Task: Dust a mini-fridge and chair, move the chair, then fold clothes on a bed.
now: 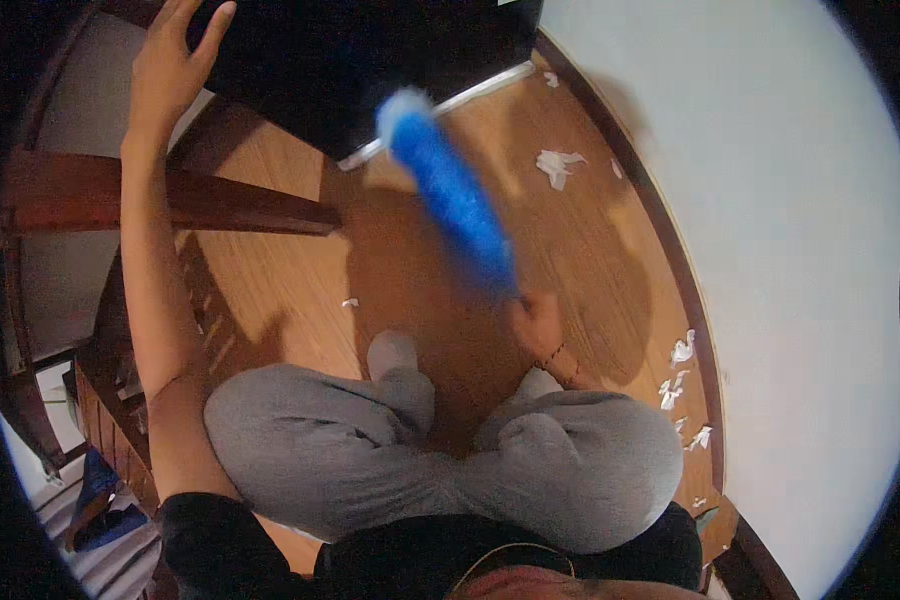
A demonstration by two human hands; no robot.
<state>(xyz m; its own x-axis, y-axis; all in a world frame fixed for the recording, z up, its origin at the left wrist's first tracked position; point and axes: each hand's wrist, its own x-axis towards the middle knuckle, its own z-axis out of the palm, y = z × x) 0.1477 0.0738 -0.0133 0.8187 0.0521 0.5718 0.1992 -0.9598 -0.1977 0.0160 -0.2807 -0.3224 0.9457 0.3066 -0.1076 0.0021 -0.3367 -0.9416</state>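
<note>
My right hand (538, 324), low over the wood floor in front of my bent knees, grips the near end of a duster. The blue fluffy duster (454, 199) points up and to the left and is blurred. Its pale tip overlaps the silver lower edge (487, 90) of a large black panel (390, 52). My left arm reaches far forward on the left. At the top of the picture, my left hand (176, 56) has its thumb apart from its fingers, beside or against the black panel; contact is unclear, and the fingertips are partly cut off.
Crumpled white tissue (559, 166) and several torn scraps (671, 391) lie on the floor (450, 300) along the dark baseboard (679, 255). A white wall (802, 247) bounds the right. A dark wooden beam (255, 204) juts in under my left forearm.
</note>
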